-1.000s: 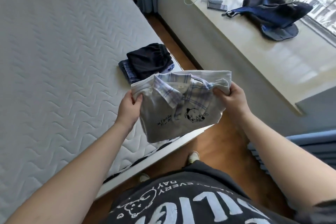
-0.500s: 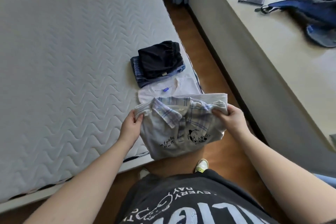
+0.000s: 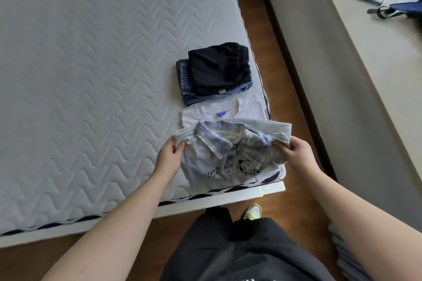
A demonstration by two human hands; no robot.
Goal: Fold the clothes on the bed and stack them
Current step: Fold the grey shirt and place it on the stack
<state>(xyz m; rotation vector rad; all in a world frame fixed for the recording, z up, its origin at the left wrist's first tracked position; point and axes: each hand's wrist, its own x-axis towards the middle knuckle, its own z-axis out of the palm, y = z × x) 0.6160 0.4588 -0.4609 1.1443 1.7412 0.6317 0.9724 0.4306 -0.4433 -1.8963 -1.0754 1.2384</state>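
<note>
At the bottom of the frame, the person's dark shorts [image 3: 246, 248] and one pale shoe [image 3: 252, 211] stand on the wooden floor against the bed's white frame edge [image 3: 271, 189]. Lower centre: folded pale grey polo shirt with plaid collar and small black print [image 3: 228, 159], held at its two upper corners above the near right corner of the quilted grey mattress [image 3: 91, 75]. Left hand [image 3: 169, 159] pinches the left corner, thumb over the cloth; right hand [image 3: 296, 151] curls around the right corner, bunching it. Just behind lies a folded white T-shirt with a blue neck tag [image 3: 219, 112]. Further up is a folded black garment on folded blue striped cloth [image 3: 217, 68]. Risk: the stack sits near the mattress edge; an uneven release could reopen the fold or let the shirt slide floorward.
</note>
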